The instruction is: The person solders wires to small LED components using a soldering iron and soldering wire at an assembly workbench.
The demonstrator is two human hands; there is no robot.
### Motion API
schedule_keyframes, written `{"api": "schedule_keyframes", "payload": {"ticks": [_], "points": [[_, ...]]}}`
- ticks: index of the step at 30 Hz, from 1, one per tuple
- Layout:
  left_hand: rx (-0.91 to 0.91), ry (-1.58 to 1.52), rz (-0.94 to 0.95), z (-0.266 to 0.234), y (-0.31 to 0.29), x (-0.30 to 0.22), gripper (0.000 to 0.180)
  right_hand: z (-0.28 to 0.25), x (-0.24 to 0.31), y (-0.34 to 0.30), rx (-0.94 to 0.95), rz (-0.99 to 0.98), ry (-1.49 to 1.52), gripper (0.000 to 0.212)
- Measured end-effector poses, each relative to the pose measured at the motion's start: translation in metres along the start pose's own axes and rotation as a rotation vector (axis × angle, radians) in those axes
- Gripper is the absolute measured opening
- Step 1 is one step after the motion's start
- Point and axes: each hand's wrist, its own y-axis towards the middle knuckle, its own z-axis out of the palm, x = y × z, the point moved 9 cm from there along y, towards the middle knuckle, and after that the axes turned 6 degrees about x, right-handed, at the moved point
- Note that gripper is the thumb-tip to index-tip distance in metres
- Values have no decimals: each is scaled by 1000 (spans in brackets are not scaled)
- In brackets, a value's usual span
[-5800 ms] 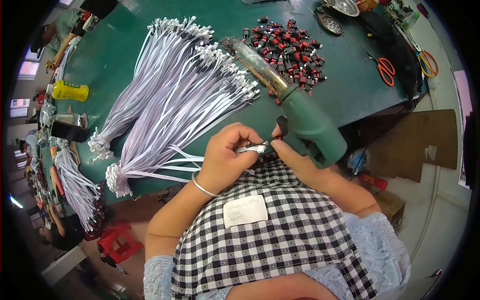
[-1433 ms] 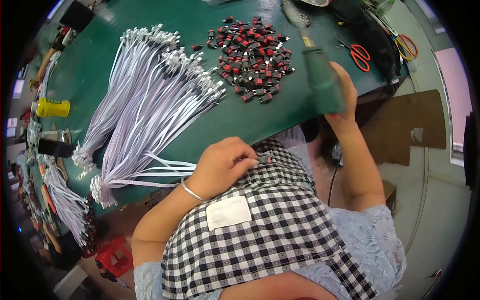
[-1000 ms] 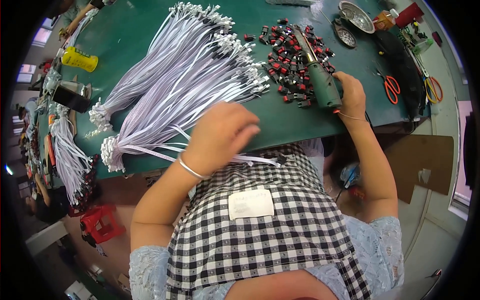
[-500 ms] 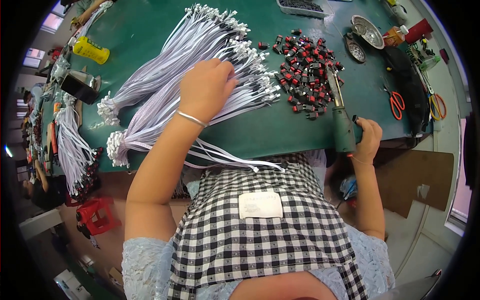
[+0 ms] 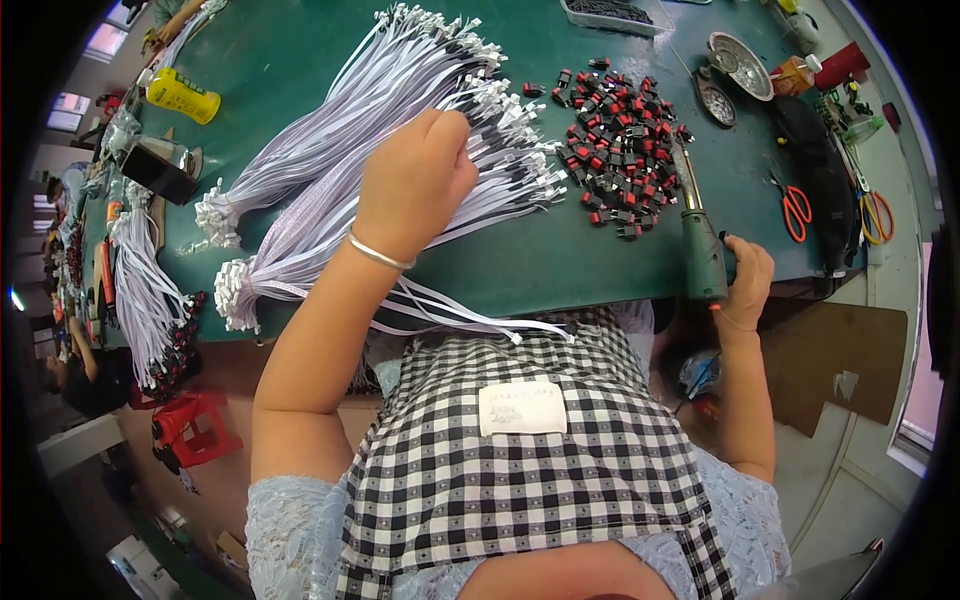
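My left hand (image 5: 412, 182), closed with curled fingers, hovers over or rests on the bundles of white ribbon cables (image 5: 340, 175) with white connectors at their ends. Whatever its fingers pinch is hidden from above. My right hand (image 5: 750, 282) is wrapped round the grip of a green soldering gun (image 5: 704, 258). The gun's metal tip points away from me, beside a pile of small black-and-red switches (image 5: 622, 150). A few loose white cables (image 5: 455, 318) hang over the table's near edge by my apron.
On the right lie orange-handled scissors (image 5: 796, 212), a metal bowl (image 5: 740, 66) and a small dish (image 5: 714, 104). A clear tray (image 5: 625, 18) of dark parts stands at the back. A yellow bottle (image 5: 184, 96) and another cable bundle (image 5: 140, 265) are at the left.
The soldering gun and my right hand have shifted slightly right. My left hand has moved a little and its fingers look more tightly curled. The cables and switches look unmoved.
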Motion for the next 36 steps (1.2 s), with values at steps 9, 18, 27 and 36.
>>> {"api": "schedule_keyframes", "payload": {"ticks": [9, 18, 27, 36], "points": [[266, -693, -327, 37, -57, -14, 11, -29, 23, 11, -124, 151, 150, 25], [508, -1291, -504, 65, -71, -17, 27, 59, 112, 32, 79, 768, 1797, 50], [701, -1423, -548, 61, -61, -24, 16, 78, 141, 40, 263, 780, 2073, 47], [719, -1489, -591, 65, -66, -32, 13, 67, 135, 33, 377, 654, 1617, 32]]}}
